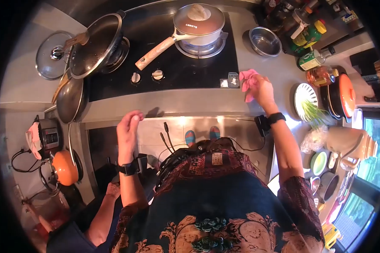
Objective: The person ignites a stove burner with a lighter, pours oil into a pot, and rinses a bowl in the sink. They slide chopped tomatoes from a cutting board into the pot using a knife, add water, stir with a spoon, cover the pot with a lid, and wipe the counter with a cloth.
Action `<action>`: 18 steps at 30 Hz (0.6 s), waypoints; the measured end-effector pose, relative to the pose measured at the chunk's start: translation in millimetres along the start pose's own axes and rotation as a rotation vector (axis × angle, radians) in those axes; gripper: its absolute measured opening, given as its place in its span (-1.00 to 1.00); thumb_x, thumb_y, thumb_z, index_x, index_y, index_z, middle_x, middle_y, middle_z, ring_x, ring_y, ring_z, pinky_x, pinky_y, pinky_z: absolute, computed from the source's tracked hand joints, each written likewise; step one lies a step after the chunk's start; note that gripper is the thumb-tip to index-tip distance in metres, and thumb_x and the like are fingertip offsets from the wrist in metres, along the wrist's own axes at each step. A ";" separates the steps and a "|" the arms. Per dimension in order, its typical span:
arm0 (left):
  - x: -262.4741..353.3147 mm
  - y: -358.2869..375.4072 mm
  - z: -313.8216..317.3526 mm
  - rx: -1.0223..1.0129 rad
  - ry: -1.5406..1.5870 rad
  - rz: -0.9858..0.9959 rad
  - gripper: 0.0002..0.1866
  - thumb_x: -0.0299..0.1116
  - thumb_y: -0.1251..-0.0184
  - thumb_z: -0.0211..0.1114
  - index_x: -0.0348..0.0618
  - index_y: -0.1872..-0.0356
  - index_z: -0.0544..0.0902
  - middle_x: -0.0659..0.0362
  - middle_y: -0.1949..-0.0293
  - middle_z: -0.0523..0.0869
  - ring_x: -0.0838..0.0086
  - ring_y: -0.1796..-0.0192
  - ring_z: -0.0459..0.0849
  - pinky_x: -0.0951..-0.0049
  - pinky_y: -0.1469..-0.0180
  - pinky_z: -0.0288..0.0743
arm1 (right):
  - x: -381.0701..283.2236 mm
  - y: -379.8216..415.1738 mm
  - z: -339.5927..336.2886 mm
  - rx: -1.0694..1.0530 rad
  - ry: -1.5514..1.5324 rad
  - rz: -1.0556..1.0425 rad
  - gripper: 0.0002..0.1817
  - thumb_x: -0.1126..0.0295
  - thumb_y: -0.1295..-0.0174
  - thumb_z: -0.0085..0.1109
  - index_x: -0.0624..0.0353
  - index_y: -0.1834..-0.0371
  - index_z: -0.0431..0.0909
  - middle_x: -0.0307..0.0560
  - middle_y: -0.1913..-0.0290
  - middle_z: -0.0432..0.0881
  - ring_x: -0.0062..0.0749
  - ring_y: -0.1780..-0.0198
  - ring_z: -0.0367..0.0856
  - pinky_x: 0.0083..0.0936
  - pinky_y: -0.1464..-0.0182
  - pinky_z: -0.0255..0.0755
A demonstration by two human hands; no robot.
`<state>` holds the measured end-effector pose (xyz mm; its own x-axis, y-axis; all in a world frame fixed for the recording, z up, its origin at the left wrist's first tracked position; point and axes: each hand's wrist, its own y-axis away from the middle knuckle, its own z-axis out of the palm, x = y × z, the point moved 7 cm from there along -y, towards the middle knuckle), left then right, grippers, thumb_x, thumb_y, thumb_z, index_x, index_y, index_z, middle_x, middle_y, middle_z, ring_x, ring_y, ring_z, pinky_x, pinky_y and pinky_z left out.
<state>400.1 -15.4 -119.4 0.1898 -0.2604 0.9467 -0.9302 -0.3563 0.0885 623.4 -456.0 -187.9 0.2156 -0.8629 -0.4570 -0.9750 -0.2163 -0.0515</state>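
My right hand (262, 93) is closed on a pink cloth (250, 79), at the right front corner of the black glass cooktop (185, 78). Beside the cloth, a small clear container (233, 79) sits on the cooktop's edge. My left hand (128, 128) hovers in front of the counter edge, fingers loosely bent, with nothing visible in it. On the far burner stands a lidded saucepan (198, 25), its wooden handle (156, 52) pointing toward me. Two control knobs (157, 74) lie between that handle and my left hand.
At left are a wok (95, 46), a glass lid (50, 55) and another pan (70, 101). A metal bowl (265, 41), bottles (311, 60) and a white strainer with green onions (305, 95) stand right. Another person's arm (103, 215) is at lower left.
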 end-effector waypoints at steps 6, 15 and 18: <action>21.5 3.1 45.5 -0.045 -0.067 0.003 -0.74 -0.38 -0.50 0.19 -0.36 -0.03 0.62 0.09 0.15 0.75 0.46 0.04 0.69 0.47 -0.10 0.53 | -142.7 -7.8 -17.3 0.003 -0.228 -0.306 -0.69 0.47 -0.03 0.24 0.06 0.10 0.64 -0.01 0.10 0.63 -0.04 -0.02 0.58 -0.19 -0.01 0.53; 40.8 23.1 53.9 -0.015 -0.129 -0.005 -0.68 -0.31 -0.50 0.18 -0.39 -0.04 0.60 0.11 0.13 0.73 0.46 0.04 0.67 0.46 -0.11 0.49 | -185.5 -17.1 86.4 0.092 0.059 -0.527 -0.80 0.36 0.05 0.23 0.19 0.35 0.67 0.01 0.09 0.57 -0.07 0.11 0.56 -0.24 0.21 0.54; 44.7 25.2 62.5 -0.033 -0.196 -0.003 -0.67 -0.27 -0.50 0.19 -0.35 -0.06 0.60 0.09 0.12 0.73 0.44 0.05 0.67 0.43 -0.15 0.47 | -127.6 1.5 53.1 -0.003 0.015 -0.458 -0.87 0.39 0.04 0.22 0.10 0.41 0.69 0.04 0.03 0.54 -0.05 0.06 0.55 -0.23 0.13 0.54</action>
<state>404.7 -92.2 -94.2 0.2474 -0.4302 0.8681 -0.9386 -0.3286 0.1047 591.5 -322.0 -176.8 0.6249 -0.6847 -0.3751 -0.7790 -0.5783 -0.2423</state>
